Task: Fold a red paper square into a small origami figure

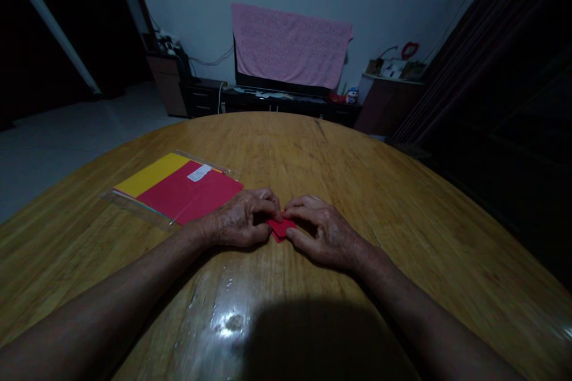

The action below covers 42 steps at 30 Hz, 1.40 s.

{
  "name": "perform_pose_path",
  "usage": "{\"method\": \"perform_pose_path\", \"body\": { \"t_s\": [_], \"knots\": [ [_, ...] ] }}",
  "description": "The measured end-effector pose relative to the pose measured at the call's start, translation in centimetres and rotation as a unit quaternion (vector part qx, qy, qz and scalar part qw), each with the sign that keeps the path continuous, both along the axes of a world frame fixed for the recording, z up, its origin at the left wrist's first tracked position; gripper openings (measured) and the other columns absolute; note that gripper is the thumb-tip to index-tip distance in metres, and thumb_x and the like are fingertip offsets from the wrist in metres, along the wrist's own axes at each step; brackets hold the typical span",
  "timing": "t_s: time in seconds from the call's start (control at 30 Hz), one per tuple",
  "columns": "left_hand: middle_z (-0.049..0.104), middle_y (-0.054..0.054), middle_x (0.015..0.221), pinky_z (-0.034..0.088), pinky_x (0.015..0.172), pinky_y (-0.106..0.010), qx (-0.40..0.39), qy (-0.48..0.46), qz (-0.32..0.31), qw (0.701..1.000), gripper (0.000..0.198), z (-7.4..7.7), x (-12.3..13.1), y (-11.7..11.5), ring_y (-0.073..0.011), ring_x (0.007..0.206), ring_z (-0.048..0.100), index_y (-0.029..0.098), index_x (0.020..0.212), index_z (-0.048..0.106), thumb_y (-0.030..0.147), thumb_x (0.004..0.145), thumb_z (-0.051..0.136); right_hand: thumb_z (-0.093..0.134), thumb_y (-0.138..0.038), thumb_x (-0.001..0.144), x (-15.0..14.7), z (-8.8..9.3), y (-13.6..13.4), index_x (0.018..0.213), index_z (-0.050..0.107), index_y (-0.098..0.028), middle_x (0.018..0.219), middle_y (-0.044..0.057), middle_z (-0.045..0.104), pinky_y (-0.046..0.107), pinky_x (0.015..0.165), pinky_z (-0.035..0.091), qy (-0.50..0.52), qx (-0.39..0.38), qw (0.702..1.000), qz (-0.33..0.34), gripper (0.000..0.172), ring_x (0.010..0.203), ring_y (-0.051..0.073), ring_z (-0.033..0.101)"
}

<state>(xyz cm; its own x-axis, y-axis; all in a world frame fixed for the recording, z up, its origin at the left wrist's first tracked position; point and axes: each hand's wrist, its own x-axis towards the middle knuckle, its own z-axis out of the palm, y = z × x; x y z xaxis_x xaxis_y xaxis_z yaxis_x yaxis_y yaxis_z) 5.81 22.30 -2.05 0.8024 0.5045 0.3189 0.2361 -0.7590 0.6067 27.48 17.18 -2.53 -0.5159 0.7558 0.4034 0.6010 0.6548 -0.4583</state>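
A small folded piece of red paper (281, 228) lies on the wooden table, between my two hands. My left hand (248, 217) has its fingers curled onto the paper's left side. From the right, my right hand (324, 229) pinches the paper's right edge between thumb and fingers. The paper shows layered folds and a pointed corner toward me; parts of it are hidden under the fingertips. Close to my left wrist rests a clear plastic packet of coloured paper (192, 190), yellow and red on top, with a white label.
The round wooden table (286, 149) reaches out around my arms. Beyond it stands a low dark cabinet (205, 98) with a screen draped in a pink cloth (290, 44). A side cabinet (386, 98) holding assorted items is at the right, near a dark curtain (447, 71).
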Motion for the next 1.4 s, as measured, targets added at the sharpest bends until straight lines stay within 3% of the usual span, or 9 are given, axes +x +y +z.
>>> {"method": "perform_pose_path", "body": {
  "t_s": [0.7,1.2,1.4],
  "knots": [
    [0.061,-0.006,0.097,0.049,0.079,-0.033,-0.009,0.027,-0.002,1.000,0.023,0.21,-0.13,0.00,-0.0171,0.088,0.059,0.016,0.090,0.069,0.010,0.072,0.056,0.061,-0.020,0.084,0.08,-0.43,0.20,0.106,0.066,-0.020,0.106,0.007,0.064,0.038,0.090,0.047,-0.012,0.002,1.000,-0.003,0.023,0.100,0.020,0.058],
    [0.061,-0.010,0.102,0.049,0.080,-0.033,0.029,0.059,-0.011,0.998,0.021,0.95,-0.10,-0.45,-0.0177,0.089,0.059,0.013,0.093,0.071,0.015,0.082,0.053,0.064,-0.028,0.082,0.49,-0.51,0.21,0.108,0.060,-0.020,0.115,0.009,0.059,0.039,0.095,0.047,-0.011,0.000,0.999,-0.049,0.028,0.108,0.021,0.055],
    [0.062,-0.010,0.099,0.050,0.079,-0.034,0.064,0.051,0.000,0.997,0.020,0.36,0.07,-0.52,-0.0187,0.088,0.061,0.014,0.092,0.070,0.017,0.083,0.053,0.063,-0.025,0.082,0.69,-0.39,0.33,0.102,0.059,-0.021,0.115,0.008,0.059,0.040,0.094,0.047,0.000,-0.010,0.999,-0.049,0.020,0.107,0.021,0.056]
  ]
}}
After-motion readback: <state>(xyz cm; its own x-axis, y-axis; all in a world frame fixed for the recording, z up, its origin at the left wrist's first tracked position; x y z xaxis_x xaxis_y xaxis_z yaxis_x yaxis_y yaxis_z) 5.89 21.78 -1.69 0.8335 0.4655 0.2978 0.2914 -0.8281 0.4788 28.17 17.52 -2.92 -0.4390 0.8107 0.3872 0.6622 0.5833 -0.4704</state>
